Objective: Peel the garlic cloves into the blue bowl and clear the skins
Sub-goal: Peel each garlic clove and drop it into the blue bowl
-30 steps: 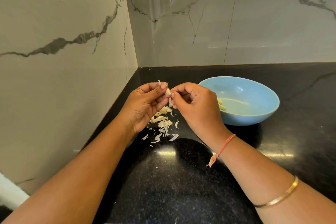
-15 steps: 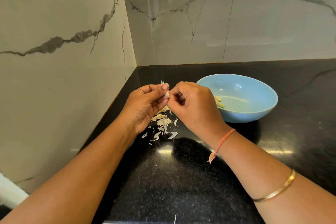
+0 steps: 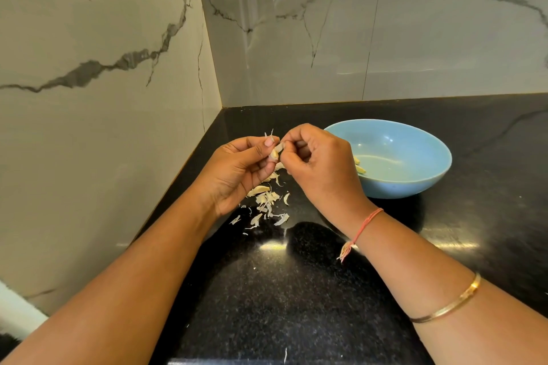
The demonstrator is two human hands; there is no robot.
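We find both forearms reaching in from the near edge and meeting over the far-left corner of the black surface (image 3: 296,290). The left hand (image 3: 240,170) is turned palm up, fingers curled, with the thumb pressed on top of a garlic clove (image 3: 274,154) that it pinches against the fingertips. A thin wisp of skin stands up above that thumb. The right hand (image 3: 317,169) is turned knuckles up just beside it, fingers curled in, its thumb and forefinger nipping a flap of skin (image 3: 280,146) at the clove's upper end. The two hands touch at the clove.

We record a red thread band (image 3: 363,227) at the right wrist and a gold bangle (image 3: 453,302) further up the forearm.

The blue bowl (image 3: 415,187) stands upright on the surface just to the right of the right hand, partly hidden behind it. Inside, at the left of its floor, we see two peeled cloves (image 3: 360,169); whether more lie behind the hand we cannot tell.

A loose heap of skins (image 3: 267,198) lies on the surface under and just near of the hands, with a few stray flakes scattered towards the near edge.
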